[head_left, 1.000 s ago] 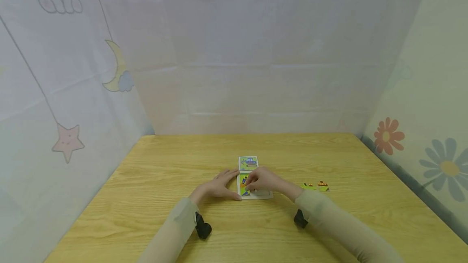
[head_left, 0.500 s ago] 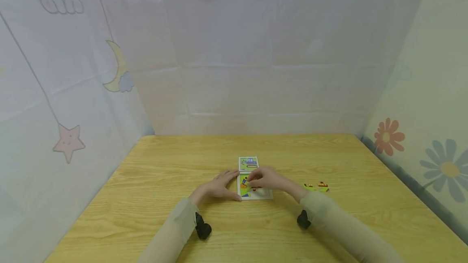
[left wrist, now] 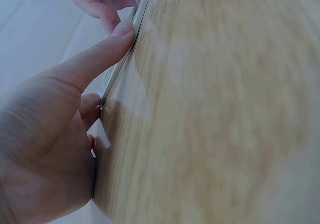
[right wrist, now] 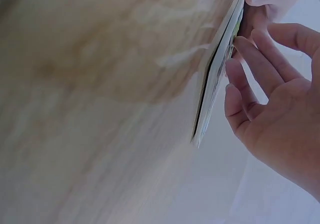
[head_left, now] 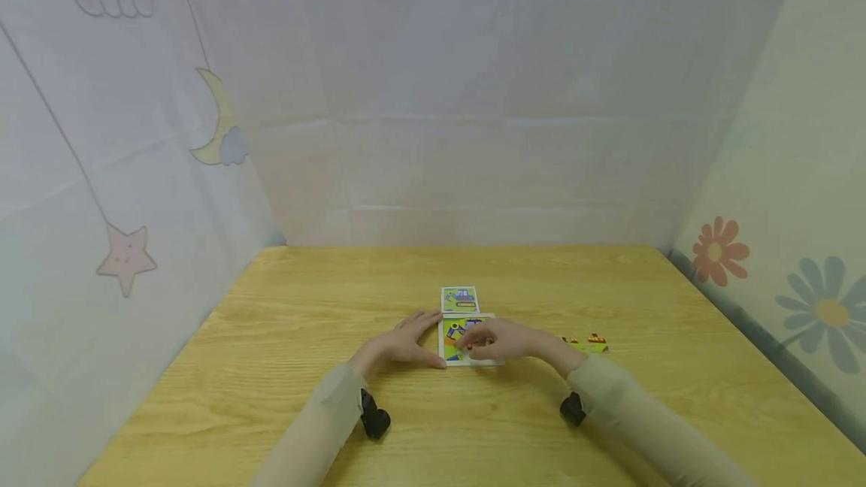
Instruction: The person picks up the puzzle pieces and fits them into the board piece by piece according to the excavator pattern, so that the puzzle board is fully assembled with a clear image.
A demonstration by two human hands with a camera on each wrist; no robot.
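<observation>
A white-framed jigsaw puzzle board (head_left: pixel 477 364) lies on the table, its picture in green, blue and orange. My left hand (head_left: pixel 403 341) rests along its left side, fingers spread, with the thumb at the near left corner. Over the puzzle is my right hand (head_left: pixel 504 340), hiding part of the picture. In the right wrist view the right hand (right wrist: pixel 285 99) has loosely bent fingers with a fingertip right at the board's face, the thumb held apart. A small picture card (head_left: pixel 460 300) showing an excavator lies just beyond the board.
To the right, partly behind the right forearm, lie several loose puzzle pieces (head_left: pixel 595 347), green with orange. The wooden table (head_left: pixel 325 284) ends at a pale cloth backdrop (head_left: pixel 419 96), with more cloth at both sides. Each wrist carries a black camera (head_left: pixel 374 415).
My right hand has shifted slightly right, its pinched fingers have loosened, and more pieces show inside the board, reaching its right part. The left hand has stayed put.
</observation>
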